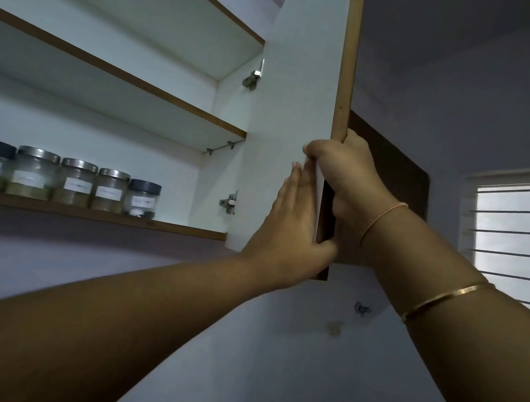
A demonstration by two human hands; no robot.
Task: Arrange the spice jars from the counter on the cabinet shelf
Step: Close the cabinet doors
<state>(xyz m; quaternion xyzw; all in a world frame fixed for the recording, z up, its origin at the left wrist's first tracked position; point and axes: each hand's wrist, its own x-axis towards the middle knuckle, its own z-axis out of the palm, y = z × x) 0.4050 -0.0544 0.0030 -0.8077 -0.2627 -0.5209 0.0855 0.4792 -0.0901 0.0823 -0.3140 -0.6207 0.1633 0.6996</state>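
Lined up at nine o'clock on the lowest cabinet shelf [89, 215]: five labelled spice jars [73, 182], lids on. At centre, the open cabinet door [294, 84]. Pressed flat on its white inner face, left hand [289, 235], fingers straight, thumb across the edge. At one o'clock of it, right hand [346, 178], curled tight round the door's edge.

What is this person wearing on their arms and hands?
No sleeves show; both forearms are bare. Behind the right hand are a thin peach thread at the wrist and a gold bangle higher up. The left hand and arm wear nothing.
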